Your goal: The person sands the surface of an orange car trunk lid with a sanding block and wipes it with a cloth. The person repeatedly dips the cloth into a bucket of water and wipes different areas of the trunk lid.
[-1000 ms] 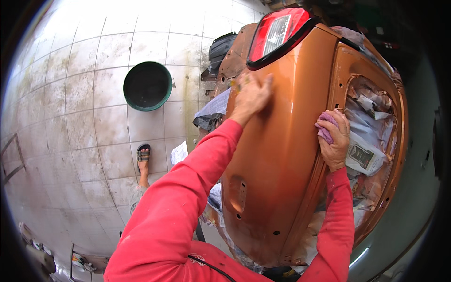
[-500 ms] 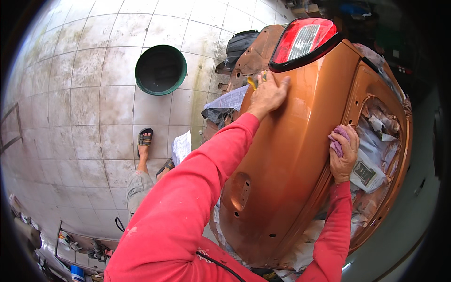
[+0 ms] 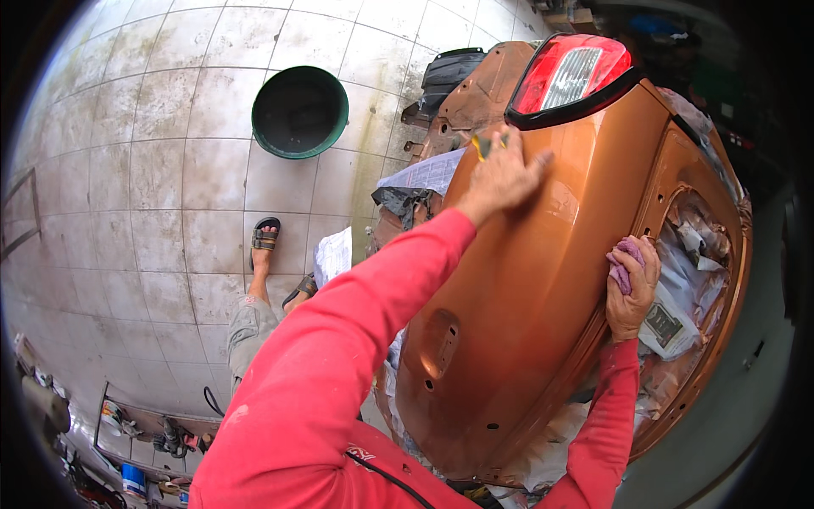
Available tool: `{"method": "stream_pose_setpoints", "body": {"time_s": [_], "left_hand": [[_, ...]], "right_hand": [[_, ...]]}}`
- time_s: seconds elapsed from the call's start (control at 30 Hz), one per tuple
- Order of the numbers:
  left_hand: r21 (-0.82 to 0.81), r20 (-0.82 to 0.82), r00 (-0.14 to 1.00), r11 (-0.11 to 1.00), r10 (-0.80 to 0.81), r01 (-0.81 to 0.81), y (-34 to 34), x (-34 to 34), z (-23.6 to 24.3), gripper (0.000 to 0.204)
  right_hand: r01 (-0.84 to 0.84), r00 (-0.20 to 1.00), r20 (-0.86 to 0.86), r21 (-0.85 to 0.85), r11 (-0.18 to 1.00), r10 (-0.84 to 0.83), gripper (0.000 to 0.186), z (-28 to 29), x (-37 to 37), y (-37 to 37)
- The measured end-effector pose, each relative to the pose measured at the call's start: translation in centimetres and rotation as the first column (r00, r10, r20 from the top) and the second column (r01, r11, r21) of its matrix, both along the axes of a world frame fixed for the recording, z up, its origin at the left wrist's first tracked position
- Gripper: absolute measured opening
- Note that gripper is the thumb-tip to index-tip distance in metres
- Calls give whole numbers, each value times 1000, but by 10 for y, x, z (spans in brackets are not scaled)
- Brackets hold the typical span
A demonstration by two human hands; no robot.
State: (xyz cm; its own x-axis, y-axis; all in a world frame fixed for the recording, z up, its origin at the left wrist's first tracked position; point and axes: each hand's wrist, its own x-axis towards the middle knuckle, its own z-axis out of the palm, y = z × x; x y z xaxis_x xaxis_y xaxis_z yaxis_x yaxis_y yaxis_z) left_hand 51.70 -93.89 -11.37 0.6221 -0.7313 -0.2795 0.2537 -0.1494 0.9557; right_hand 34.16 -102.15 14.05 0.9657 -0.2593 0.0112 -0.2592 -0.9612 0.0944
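The orange-brown car panel (image 3: 500,280) runs below me, with a red and clear tail light (image 3: 572,75) at its far end. My left hand (image 3: 506,180) lies on the panel just below the tail light, slightly blurred. Under its fingers pokes out a small yellow and dark thing (image 3: 485,146), mostly hidden, whose kind I cannot make out. On the right, my right hand (image 3: 632,297) grips a crumpled purple cloth (image 3: 626,261) against the panel's edge, beside the opening covered in paper and plastic.
A dark green basin (image 3: 299,112) of murky water stands on the tiled floor at far left. Masking paper (image 3: 428,174) hangs along the panel's left edge, near black and rusty parts (image 3: 449,76). Sandalled feet (image 3: 264,237) are on the floor; a low metal rack (image 3: 153,424) holds tools.
The view has shifted slightly, so the car appears a little farther right. My left hand stays on the panel below the tail light, its fingers blurrier. My right hand keeps the cloth.
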Motion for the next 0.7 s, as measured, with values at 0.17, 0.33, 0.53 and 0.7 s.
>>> {"method": "stream_pose_setpoints", "body": {"time_s": [0.17,0.33,0.53,0.7], "left_hand": [[-22,67,990,992,126,-125,21,-38,-22,93],[-30,47,997,998,63,-62,97,-153,-59,93],[-131,-123,992,991,10,-26,2,-10,-95,85],[-69,-205,976,993,79,-95,144,-186,-87,88]], "right_hand": [[-18,1000,-12,-18,1000,18,25,0,0,-1],[5,1000,9,-20,1000,-5,31,0,-8,-1],[-1,1000,-2,-12,1000,1,30,-2,-4,-2],[16,1000,-17,-13,1000,-16,28,0,-7,-1]]}}
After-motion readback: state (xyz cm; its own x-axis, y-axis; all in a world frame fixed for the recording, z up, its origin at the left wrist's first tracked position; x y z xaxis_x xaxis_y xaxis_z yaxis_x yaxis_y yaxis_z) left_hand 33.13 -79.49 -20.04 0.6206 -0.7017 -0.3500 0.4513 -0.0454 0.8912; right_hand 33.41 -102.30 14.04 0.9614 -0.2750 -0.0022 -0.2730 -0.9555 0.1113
